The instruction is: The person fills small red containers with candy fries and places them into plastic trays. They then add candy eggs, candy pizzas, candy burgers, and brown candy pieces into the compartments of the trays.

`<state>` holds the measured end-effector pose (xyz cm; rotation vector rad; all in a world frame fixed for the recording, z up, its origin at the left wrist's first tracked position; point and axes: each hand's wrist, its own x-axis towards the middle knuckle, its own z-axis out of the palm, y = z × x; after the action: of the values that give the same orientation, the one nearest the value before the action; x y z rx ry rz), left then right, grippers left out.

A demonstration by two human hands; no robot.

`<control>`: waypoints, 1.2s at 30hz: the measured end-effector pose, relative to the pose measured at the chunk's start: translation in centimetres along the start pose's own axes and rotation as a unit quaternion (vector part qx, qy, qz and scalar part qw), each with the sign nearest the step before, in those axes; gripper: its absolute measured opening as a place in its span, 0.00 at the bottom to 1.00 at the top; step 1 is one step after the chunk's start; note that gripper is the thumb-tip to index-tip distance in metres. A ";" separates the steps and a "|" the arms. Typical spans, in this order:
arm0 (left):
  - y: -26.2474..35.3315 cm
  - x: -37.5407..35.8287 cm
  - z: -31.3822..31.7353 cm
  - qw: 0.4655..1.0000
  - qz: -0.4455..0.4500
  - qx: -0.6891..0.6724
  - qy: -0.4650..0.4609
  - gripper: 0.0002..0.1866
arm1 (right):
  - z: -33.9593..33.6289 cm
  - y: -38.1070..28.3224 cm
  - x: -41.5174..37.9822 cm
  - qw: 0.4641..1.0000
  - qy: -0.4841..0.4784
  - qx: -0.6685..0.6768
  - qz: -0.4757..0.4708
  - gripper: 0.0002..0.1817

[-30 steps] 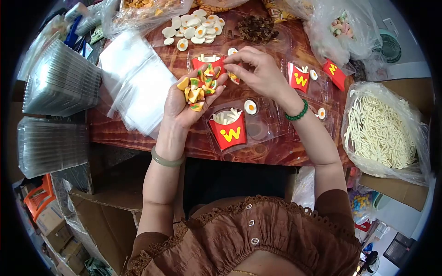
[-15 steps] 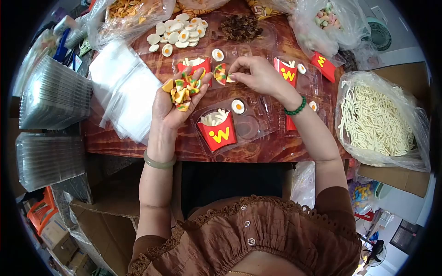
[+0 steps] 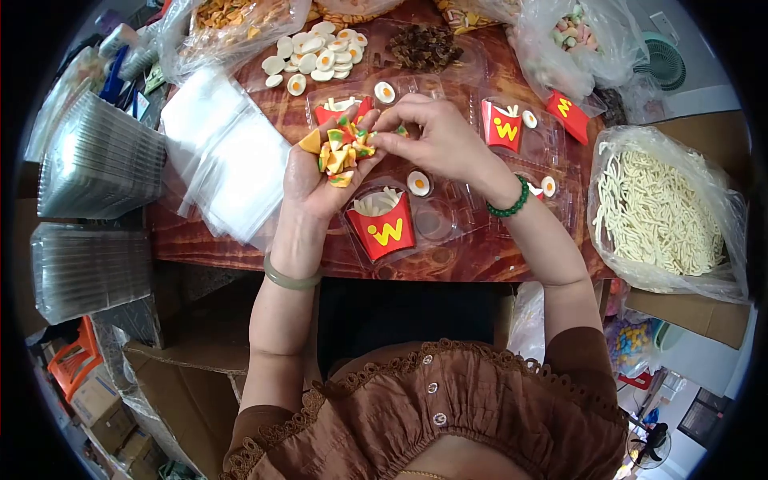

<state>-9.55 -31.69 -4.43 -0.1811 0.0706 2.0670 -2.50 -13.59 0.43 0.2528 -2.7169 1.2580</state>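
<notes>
My left hand (image 3: 308, 186) is palm up, fingers curled round a heap of small wedge-shaped pizza slice pieces (image 3: 340, 152) in yellow, red and green. Over the right edge of that heap, my right hand (image 3: 448, 142) has thumb and fingertips pinched together; what they grip is hard to make out. Beneath my hands lie clear plastic trays (image 3: 460, 212). The nearest tray holds a red fries box (image 3: 386, 232) with a yellow mark and pale fries, and a fried egg piece (image 3: 418, 183). Another red fries box (image 3: 502, 132) lies right of my right hand.
Fried egg pieces (image 3: 323, 53) and a dark brown heap (image 3: 424, 48) lie at the back. Clear bags (image 3: 228, 152) lie on the left, beside stacked plastic trays (image 3: 108, 160). A bag of pale fries (image 3: 660, 208) stands at right in a cardboard box (image 3: 696, 316).
My right hand has moved left from over the tray to the pizza slices in my left palm. My left hand has shifted slightly right. The whole view has also shifted a little.
</notes>
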 end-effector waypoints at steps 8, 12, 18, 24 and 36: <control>-0.3 -0.2 -0.7 0.999 -0.019 -0.016 -0.031 0.21 | -0.6 0.5 -0.6 0.972 0.017 0.201 0.124 0.07; -0.5 -0.3 0.0 0.999 -0.017 -0.039 0.034 0.20 | -1.8 1.4 -0.7 0.950 0.052 0.258 0.169 0.06; -0.4 -0.2 0.2 0.997 -0.003 -0.027 0.066 0.18 | -2.2 3.2 -0.5 0.968 0.007 0.169 0.185 0.08; -1.5 0.6 1.3 0.989 -0.041 0.084 0.114 0.13 | -1.4 0.7 0.3 0.955 0.034 0.251 0.155 0.08; -0.9 -0.1 0.9 0.995 -0.053 0.016 0.083 0.15 | -2.2 2.7 -0.1 0.940 0.059 0.288 0.174 0.08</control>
<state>-8.82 -31.25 -3.55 -0.3301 0.1918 1.9400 -2.80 -10.18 -0.17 -0.2577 -2.2900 2.0744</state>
